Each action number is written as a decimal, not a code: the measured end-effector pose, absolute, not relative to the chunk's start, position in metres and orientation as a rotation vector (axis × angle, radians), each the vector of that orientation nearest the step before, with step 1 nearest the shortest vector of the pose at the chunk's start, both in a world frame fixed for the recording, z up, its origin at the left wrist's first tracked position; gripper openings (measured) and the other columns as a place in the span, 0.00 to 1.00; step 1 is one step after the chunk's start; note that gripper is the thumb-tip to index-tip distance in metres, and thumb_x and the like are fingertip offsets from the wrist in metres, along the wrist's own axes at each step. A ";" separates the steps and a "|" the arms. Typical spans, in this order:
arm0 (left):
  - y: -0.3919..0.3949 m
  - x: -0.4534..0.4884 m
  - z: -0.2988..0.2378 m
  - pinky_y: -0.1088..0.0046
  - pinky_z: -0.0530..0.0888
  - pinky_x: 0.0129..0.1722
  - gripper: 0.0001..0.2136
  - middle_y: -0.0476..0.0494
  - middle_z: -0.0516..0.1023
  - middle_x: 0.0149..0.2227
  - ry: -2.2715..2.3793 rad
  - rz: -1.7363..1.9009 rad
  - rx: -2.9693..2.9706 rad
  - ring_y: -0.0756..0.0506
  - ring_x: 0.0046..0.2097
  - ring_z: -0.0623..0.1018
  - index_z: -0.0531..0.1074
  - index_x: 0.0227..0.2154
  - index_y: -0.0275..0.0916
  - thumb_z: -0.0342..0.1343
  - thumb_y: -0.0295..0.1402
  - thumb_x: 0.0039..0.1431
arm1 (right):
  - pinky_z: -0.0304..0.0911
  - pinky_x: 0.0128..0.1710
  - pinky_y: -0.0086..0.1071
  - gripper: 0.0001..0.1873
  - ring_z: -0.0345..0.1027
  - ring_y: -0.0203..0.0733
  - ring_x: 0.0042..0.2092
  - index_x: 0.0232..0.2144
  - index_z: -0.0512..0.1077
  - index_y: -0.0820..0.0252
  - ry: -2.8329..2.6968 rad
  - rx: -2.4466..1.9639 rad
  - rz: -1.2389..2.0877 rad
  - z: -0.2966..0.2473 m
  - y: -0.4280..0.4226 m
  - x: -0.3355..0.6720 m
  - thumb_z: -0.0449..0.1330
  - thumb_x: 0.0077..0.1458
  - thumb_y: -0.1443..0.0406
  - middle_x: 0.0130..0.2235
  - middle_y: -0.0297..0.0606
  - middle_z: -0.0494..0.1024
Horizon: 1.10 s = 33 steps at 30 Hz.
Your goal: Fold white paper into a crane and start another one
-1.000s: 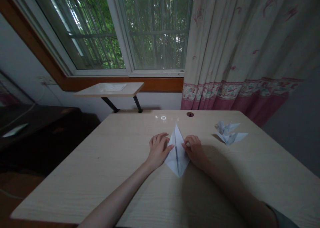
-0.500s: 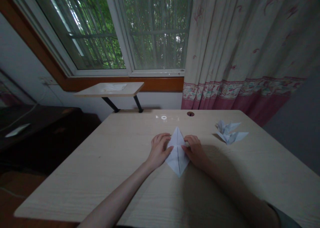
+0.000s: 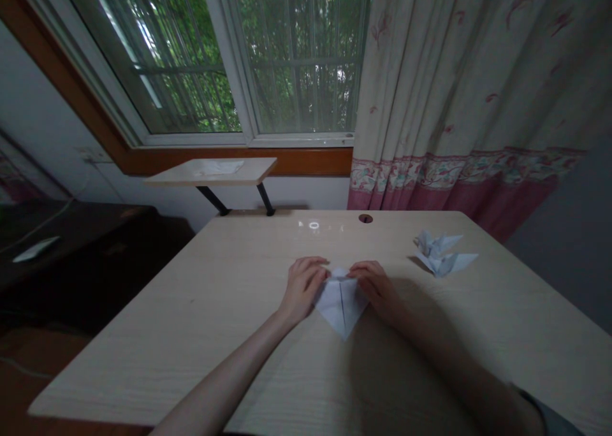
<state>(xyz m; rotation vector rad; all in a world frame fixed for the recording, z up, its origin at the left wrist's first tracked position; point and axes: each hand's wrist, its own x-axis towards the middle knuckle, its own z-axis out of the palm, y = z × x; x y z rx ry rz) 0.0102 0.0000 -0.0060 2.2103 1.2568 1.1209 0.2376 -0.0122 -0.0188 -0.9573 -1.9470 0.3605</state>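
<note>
- The folded paper (image 3: 332, 301) points its sharp corner nearward, the long axis following its crease (image 3: 342, 302)
- The left hand (image 3: 304, 286) and right hand (image 3: 377, 288) pinch its far part

no readable text, no legible labels, brands, numbers or signs

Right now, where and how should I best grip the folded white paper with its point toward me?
Probably by both side edges near its broad far part: left hand from the left, right hand from the right. The folded white paper is broad between the hands and tapers to a point toward you, so opposed side grips should hold it evenly.
</note>
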 end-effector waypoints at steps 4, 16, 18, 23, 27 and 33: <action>0.001 0.010 -0.005 0.56 0.66 0.54 0.15 0.46 0.78 0.47 1.270 1.095 2.210 0.41 0.51 0.72 0.78 0.31 0.43 0.47 0.37 0.67 | 0.67 0.47 0.41 0.19 0.70 0.44 0.45 0.34 0.75 0.54 -1.923 -0.994 0.426 -0.018 -0.013 0.239 0.46 0.68 0.58 0.41 0.41 0.77; -0.001 0.012 -0.014 0.63 0.74 0.49 0.02 0.45 0.79 0.43 1.158 1.031 2.342 0.43 0.47 0.76 0.77 0.32 0.42 0.60 0.30 0.57 | 0.69 0.48 0.41 0.14 0.73 0.44 0.44 0.42 0.78 0.55 -2.209 -1.029 0.113 -0.033 -0.019 0.234 0.51 0.64 0.67 0.41 0.41 0.81; -0.002 0.012 -0.016 0.65 0.75 0.48 0.04 0.45 0.80 0.42 1.143 0.980 2.365 0.44 0.45 0.78 0.78 0.34 0.41 0.59 0.29 0.58 | 0.68 0.51 0.42 0.16 0.74 0.44 0.46 0.44 0.78 0.56 -2.273 -1.071 0.080 -0.032 -0.022 0.234 0.51 0.64 0.67 0.44 0.41 0.82; -0.006 0.013 -0.019 0.66 0.77 0.47 0.08 0.47 0.83 0.42 1.167 0.813 2.558 0.44 0.44 0.80 0.79 0.41 0.42 0.56 0.31 0.63 | 0.64 0.57 0.45 0.18 0.73 0.44 0.52 0.51 0.74 0.57 -2.428 -1.174 -0.019 -0.026 -0.031 0.232 0.50 0.64 0.68 0.51 0.41 0.79; -0.009 0.015 -0.024 0.68 0.77 0.50 0.12 0.45 0.81 0.47 1.196 0.718 2.680 0.45 0.47 0.81 0.78 0.44 0.41 0.50 0.31 0.67 | 0.61 0.60 0.48 0.19 0.71 0.47 0.54 0.53 0.73 0.59 -2.477 -1.146 -0.125 -0.028 -0.032 0.229 0.49 0.66 0.67 0.53 0.44 0.77; -0.003 0.019 -0.027 0.62 0.70 0.59 0.14 0.44 0.78 0.52 1.204 0.645 2.801 0.45 0.52 0.79 0.76 0.48 0.39 0.47 0.31 0.69 | 0.60 0.61 0.53 0.20 0.70 0.49 0.55 0.55 0.71 0.60 -2.450 -1.149 -0.161 -0.040 -0.023 0.230 0.48 0.66 0.68 0.54 0.46 0.76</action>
